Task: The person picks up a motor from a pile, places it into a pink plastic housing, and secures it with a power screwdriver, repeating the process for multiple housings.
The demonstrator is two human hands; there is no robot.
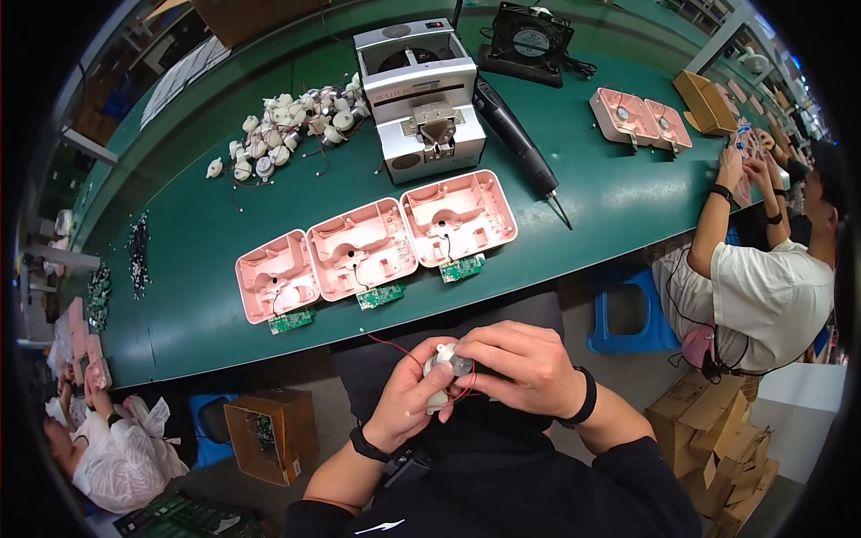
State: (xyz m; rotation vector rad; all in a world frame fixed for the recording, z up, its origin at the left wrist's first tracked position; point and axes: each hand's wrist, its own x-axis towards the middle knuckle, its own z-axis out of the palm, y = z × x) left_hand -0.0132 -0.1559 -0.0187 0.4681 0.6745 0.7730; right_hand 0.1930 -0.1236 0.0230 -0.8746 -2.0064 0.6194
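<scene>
My left hand (408, 405) is closed around a small white and silver motor (437, 401) with thin red wires, just in front of the bench edge. My right hand (523, 363) pinches the motor's silver end, fingers bent against it. One red wire runs off to the upper left beyond my left hand. On the green bench (574, 269) ahead, three pink plastic shells stand side by side: a left shell (269, 291), a middle shell (334, 282) and a right shell (466, 229). A green circuit board (381, 297) hangs by a wire at each shell's front.
A heap of white motors (287, 130) lies behind the shells. Beside it stand a silver screw feeder (439, 157), a black electric screwdriver (516, 134) and a black fan (529, 40). A co-worker (771, 278) sits at right near a blue stool (632, 314); another (126, 457) sits at left.
</scene>
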